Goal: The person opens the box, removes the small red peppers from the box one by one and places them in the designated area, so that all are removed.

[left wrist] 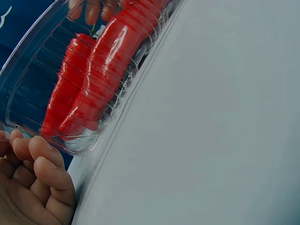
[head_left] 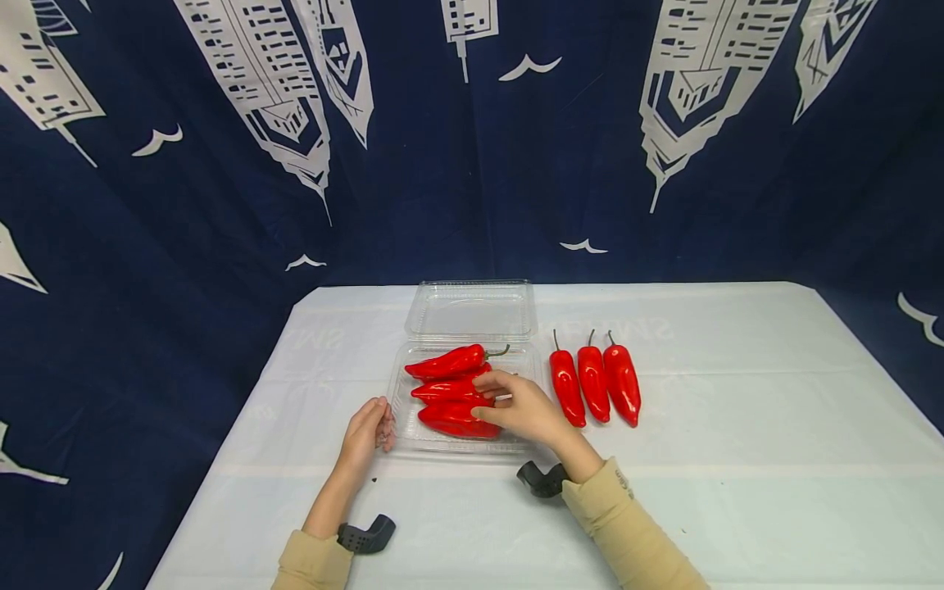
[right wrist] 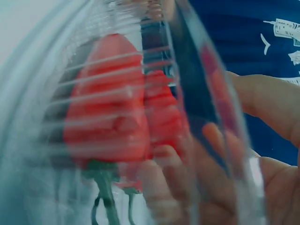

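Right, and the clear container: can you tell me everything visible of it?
The container looks like thin transparent plastic, with ribbed walls. It is open: the base sits flat on the white table, and its rectangular lid lies back beyond the far edge. The base holds three red peppers. The left grip appears to touch its left side; the right grip reaches over it, contact unclear.

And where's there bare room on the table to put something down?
A big bare patch of table lies right of the three loose peppers. A smaller one is between the left hand and the table's left edge. It's crowded inside the clear box, with more peppers and the right hand.
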`<move>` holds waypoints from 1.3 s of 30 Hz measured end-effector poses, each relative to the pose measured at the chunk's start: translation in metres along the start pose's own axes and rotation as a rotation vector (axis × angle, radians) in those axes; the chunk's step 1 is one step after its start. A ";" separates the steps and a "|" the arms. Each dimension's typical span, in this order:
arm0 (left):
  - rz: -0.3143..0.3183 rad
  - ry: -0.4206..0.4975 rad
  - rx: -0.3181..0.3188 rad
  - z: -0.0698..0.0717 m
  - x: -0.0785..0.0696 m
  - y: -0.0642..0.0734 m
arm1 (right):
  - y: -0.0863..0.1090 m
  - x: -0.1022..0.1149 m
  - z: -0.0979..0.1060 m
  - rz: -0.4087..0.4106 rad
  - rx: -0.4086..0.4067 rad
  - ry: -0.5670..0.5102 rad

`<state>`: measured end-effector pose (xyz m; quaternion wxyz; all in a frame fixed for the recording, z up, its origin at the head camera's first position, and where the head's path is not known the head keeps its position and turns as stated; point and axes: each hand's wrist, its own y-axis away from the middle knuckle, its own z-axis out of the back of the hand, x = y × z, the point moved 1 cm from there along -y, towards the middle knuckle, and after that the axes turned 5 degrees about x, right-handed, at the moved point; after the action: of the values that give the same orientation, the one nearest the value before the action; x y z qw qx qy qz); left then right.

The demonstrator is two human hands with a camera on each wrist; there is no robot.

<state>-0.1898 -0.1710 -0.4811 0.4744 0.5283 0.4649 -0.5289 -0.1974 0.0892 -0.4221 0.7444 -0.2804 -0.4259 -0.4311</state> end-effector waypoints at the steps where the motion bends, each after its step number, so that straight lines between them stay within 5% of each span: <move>1: 0.001 0.001 -0.001 0.000 0.000 0.000 | 0.000 0.000 -0.001 0.002 0.004 0.008; 39: 0.001 0.024 0.010 0.000 -0.002 0.001 | -0.001 -0.003 -0.014 -0.005 0.141 0.054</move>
<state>-0.1889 -0.1710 -0.4794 0.4662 0.5372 0.4678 -0.5246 -0.1936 0.0795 -0.4315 0.7724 -0.2145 -0.4356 -0.4095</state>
